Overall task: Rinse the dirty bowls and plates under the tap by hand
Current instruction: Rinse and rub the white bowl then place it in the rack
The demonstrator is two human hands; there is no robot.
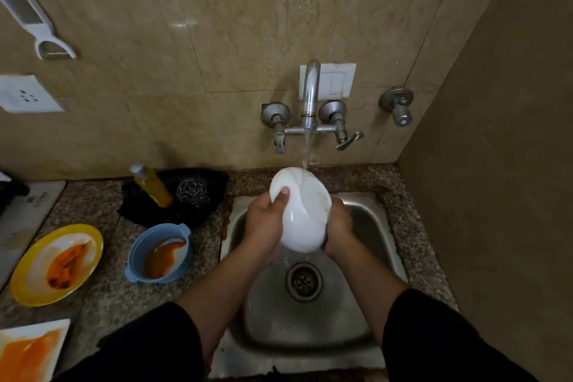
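Observation:
A white bowl [302,214] is held tilted over the steel sink [372,226], its opening turned away from me toward the tap [311,93]. Water runs from the spout onto the bowl's upper rim. My left hand [266,226] grips the bowl's left side, thumb on the rim. My right hand [339,228] holds its right side. On the counter to the left stand a blue bowl [159,254], a yellow plate [57,263] and a white square plate [31,350], all smeared with orange sauce.
A yellow soap bottle [152,184] and a steel scrubber [193,194] rest on a black cloth behind the blue bowl. The sink drain [304,281] lies below my hands. A side wall [496,164] rises close on the right. A separate valve [400,107] sticks out right of the tap.

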